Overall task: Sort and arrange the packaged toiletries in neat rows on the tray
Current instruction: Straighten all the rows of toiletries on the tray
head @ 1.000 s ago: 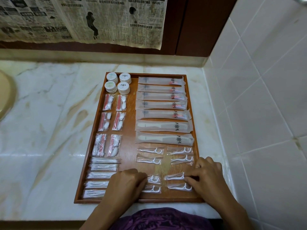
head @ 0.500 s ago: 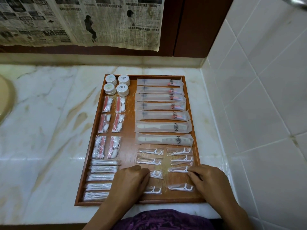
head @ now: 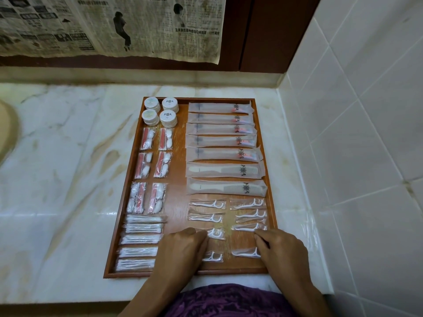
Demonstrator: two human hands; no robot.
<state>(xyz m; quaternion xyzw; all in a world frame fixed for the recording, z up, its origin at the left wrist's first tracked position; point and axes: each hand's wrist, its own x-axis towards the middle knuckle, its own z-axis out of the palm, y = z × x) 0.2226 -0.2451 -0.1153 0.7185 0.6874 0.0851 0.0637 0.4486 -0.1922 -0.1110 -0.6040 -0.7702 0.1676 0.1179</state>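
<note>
A wooden tray (head: 119, 225) holds rows of packaged toiletries: round soaps (head: 160, 112), toothbrush packets (head: 220, 129), two combs (head: 225, 179), cotton-and-file packs (head: 151, 170), cotton swab packets (head: 142, 241) and two columns of floss picks (head: 207, 204). My left hand (head: 183, 250) lies over the near left column, its fingertips pressing the third floss pick packet (head: 216, 233). My right hand (head: 281, 250) touches the end of the right column's third packet (head: 247, 228) with its fingertips. One more packet lies near each hand (head: 212, 257) (head: 246, 252).
The tray sits on a marble counter (head: 68, 179) in a corner, close to a white tiled wall (head: 354, 156) on the right. Newspaper (head: 114, 24) hangs on the dark back wall. A basin edge (head: 6, 133) shows at far left.
Both hands slid their floss pick packets away from me, up toward the rows above. The right column's third packet now lies close under the second one.
</note>
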